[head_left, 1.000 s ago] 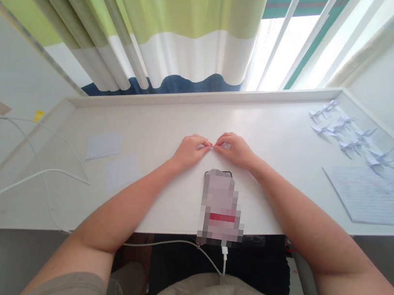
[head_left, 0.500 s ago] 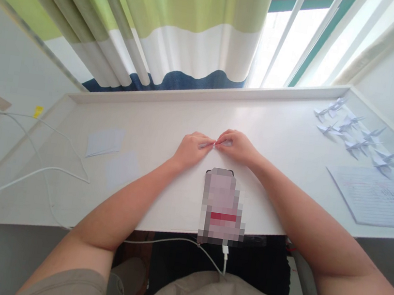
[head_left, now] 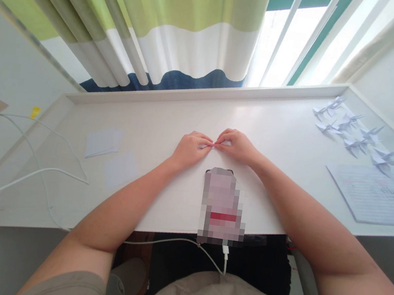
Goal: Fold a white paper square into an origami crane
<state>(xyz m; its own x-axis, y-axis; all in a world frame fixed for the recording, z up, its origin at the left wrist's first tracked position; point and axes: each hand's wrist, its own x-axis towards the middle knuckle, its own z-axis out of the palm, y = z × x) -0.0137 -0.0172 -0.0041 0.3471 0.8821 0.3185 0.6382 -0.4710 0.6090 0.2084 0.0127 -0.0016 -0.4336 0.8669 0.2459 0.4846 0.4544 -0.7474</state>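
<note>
1. Two bare hands meet near the middle of a white desk [head_left: 273, 124], fingertips close together, wrists apart, forearms reaching in from the lower corners.
2. The left hand [head_left: 191, 149] pinches a small piece of white paper [head_left: 203, 145] between thumb and fingers; the grip is narrow.
3. The right hand [head_left: 238, 147] pinches the same paper from the other side, also narrowly. The paper lies between the hands, mostly hidden by the fingers, so its shape cannot be told.
4. Just below the hands, towards the person, is a phone [head_left: 222, 200], its screen blurred out, with a white cable [head_left: 225, 254] plugged into its near end.
5. On the left of the desk lie a few white sheets [head_left: 102, 143] in a loose stack, and another sheet [head_left: 121, 170] just beside them, nearer the person.
6. At the far right stands a cluster of folded white paper cranes [head_left: 356, 144]; in front of them lies a lined pad [head_left: 376, 199] with writing.
7. Beyond the desk hangs a green, white and blue curtain [head_left: 198, 35] beside a bright window [head_left: 289, 38].
</note>
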